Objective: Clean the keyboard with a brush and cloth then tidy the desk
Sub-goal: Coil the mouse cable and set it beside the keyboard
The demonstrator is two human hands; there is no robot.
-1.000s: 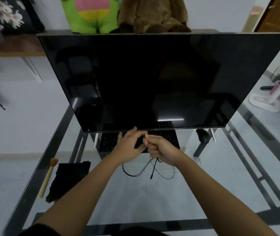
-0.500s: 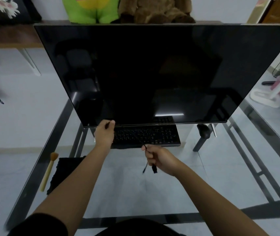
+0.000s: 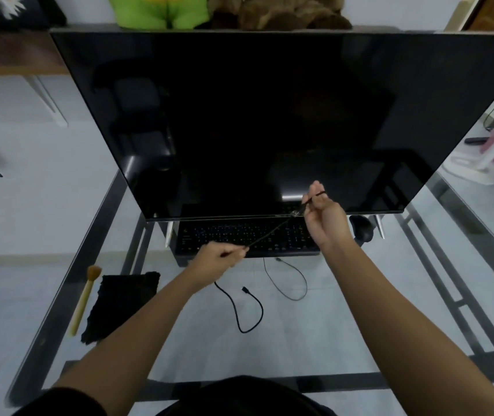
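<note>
Change, left hand: a second ago the left hand (image 3: 221,259) met the other in front of the keyboard (image 3: 245,239); it now sits lower left, pinching a cable (image 3: 269,235).
Change, right hand: the right hand (image 3: 323,216) has risen to the monitor's (image 3: 254,121) lower edge, fingers curled, pinching the cable near its end.
Change, cable: formerly bunched, now drawn straight between the hands.
Meaning: probably cable sorting ahead of cleaning; brushing not yet begun.
Brush (image 3: 85,298): on the surface (image 3: 314,340), far left, well apart from both hands.
Cloth (image 3: 121,304): just beside the brush, left of the left forearm, untouched.
Keyboard: under the monitor edge, beyond the left hand, below the stretched cable.
Loose loops (image 3: 251,313): on the surface between the forearms.
</note>
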